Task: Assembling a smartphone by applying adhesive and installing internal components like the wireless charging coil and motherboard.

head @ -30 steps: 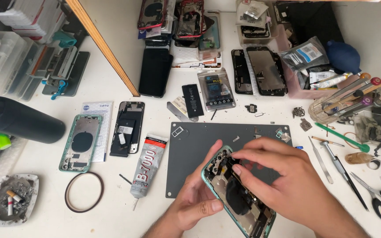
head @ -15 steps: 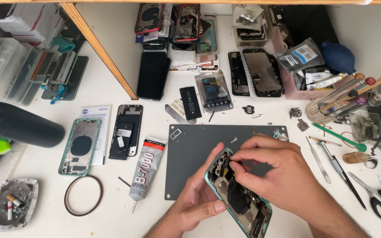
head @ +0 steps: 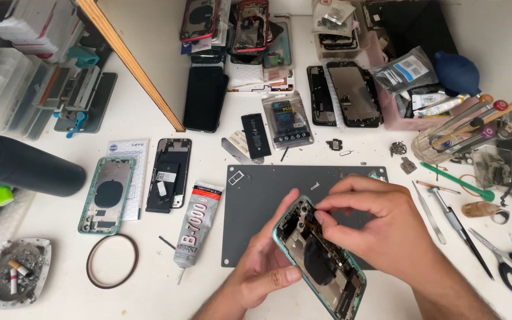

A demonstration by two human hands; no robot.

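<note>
One opened teal-framed phone housing cradled in left hand, right hand pinching inside; two hands, both grasping it, above dark grey mat.

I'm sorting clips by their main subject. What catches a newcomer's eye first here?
Low in the centre, the left hand holds an opened teal-framed phone housing tilted over a dark grey rectangular work mat, while the right hand pinches at its top end. A white glue tube lies to the left.
</note>
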